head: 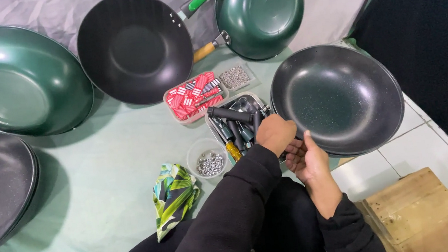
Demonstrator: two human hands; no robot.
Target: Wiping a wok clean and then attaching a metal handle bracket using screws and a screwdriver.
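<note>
— What do the fingers do?
— The right hand (309,161) clamps the rim of the dark wok (340,97); the left hand (275,132) closes at this rim, beside the tray of handles (237,121).
— The step?
— Probably fitting a handle; it needs steady alignment.

Left hand (275,133) is curled into a fist, right hand (307,161) palm-up with fingers (294,148) bent.

A shallow rectangular tray (196,97) holds a heap of small red rectangular labels with white stripes (189,97), lying jumbled between the black pan and the tool box (their print is too small to read anyway). No signs or screens are in view.
</note>
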